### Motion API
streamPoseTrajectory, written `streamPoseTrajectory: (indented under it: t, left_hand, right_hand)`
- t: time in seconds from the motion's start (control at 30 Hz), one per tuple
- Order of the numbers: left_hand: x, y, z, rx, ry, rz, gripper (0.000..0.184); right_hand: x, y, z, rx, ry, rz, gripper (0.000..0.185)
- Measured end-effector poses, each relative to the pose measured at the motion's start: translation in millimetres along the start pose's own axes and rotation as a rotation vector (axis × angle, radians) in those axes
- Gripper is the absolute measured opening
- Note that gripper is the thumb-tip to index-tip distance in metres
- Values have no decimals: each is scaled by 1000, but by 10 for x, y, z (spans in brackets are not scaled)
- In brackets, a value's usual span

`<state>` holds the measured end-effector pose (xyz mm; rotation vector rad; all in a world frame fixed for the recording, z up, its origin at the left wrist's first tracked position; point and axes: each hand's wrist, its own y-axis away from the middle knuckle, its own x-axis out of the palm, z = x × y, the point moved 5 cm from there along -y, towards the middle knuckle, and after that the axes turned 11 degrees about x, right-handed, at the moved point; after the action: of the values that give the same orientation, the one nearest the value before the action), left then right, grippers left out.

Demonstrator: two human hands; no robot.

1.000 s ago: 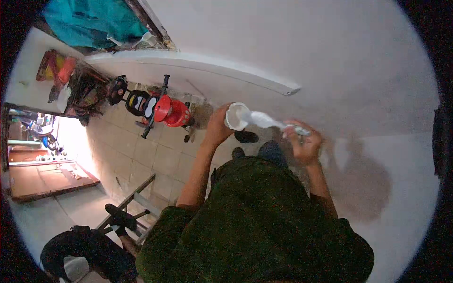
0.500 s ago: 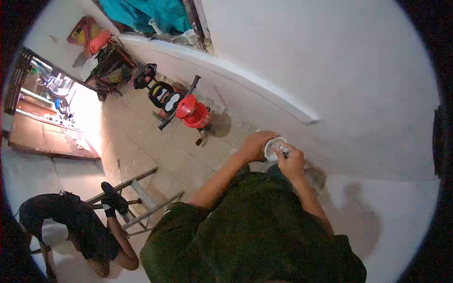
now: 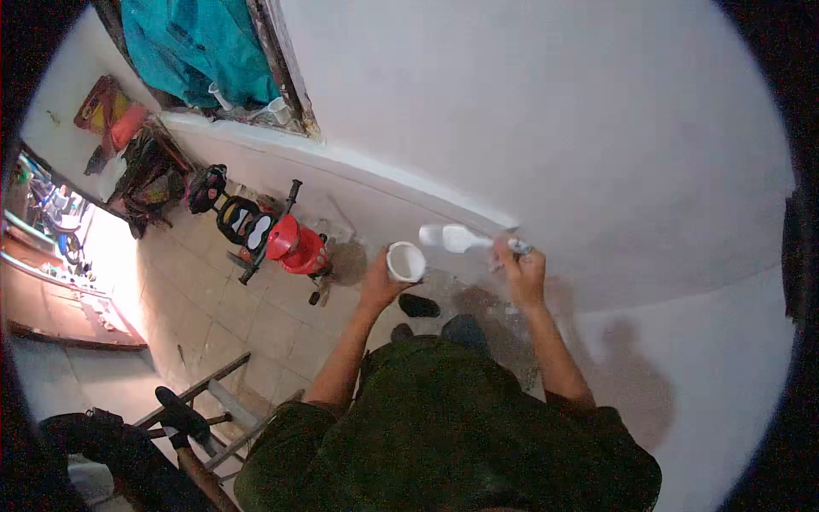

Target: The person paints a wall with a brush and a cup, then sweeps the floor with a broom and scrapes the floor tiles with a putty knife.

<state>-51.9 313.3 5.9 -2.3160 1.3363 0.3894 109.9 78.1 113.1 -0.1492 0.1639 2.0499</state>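
Note:
My left hand (image 3: 376, 288) is wrapped around a small white cup (image 3: 393, 262) whose inside looks coated or filled with white paint. In my right hand (image 3: 525, 277) is a paintbrush (image 3: 461, 240), gripped by its handle, with its whitened bristles pointing left. The brush is apart from the cup, up and to its right. Behind the brush runs a white ledge (image 3: 392, 177) along the wall (image 3: 546, 119); I cannot tell whether the bristles touch it.
A red and black ride-on toy (image 3: 296, 246) stands on the tiled floor by the wall. At lower left, another person (image 3: 115, 465) is beside a metal ladder (image 3: 232, 394). Teal cloth (image 3: 192, 51) hangs in the window opening, and bags (image 3: 128, 124) are piled near the bright doorway.
The brush has come out of the cup, and my right hand has moved up, away from it. My left hand has carried the cup left. The whole view has shifted too.

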Motion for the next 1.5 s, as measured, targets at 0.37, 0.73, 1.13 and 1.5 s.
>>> streamPoseTrajectory:
  t: [0.37,0.73,1.13,1.5]
  left_hand:
    - [376,437,578,41,-110,49,97]
    - [149,742,453,-89,11,83,95]
    - [364,671,811,10,31,76,99]
    - [433,862,827,-93,43,161,100]
  right_hand:
    - [424,-1637,187,-540,927,50,29]
    - [44,-846,2573,-1318,907,-501,25]
    - [460,-1465,-241,-829,1123,154,36]
    - [18,-1612,-594,-423,914,-160,28]
